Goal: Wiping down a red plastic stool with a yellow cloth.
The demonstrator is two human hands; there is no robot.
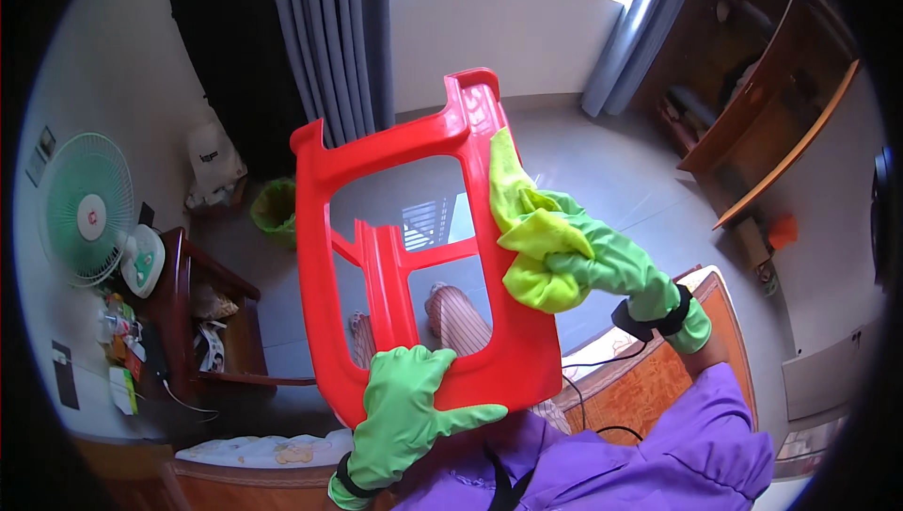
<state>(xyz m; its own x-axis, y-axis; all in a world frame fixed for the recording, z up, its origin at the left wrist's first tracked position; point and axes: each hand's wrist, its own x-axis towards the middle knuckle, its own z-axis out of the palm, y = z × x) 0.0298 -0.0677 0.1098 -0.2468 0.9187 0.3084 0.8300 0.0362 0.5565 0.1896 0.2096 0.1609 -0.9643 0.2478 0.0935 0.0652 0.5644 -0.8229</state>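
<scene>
A red plastic stool [522, 370] is held up in front of my lap, tilted, with an open frame and its legs and crossbar showing through the gap. My left hand [400, 407], in a green rubber glove, grips the stool's near edge at the lower left, fingers curled over the inner rim and thumb stretched along the surface. In a matching glove, my right hand [607, 252] bunches a yellow-green cloth [546, 280] against the stool's right side. Part of the cloth drapes up along that side. Its underside and the right fingertips are partly hidden.
At the left, a green fan [91, 210] stands by a small dark-red cabinet [179, 323] with a drawer pulled out. A lined waste bin [275, 210] sits beyond. A wooden door [800, 163] juts out at the right. Black cable [578, 398] runs beside the stool.
</scene>
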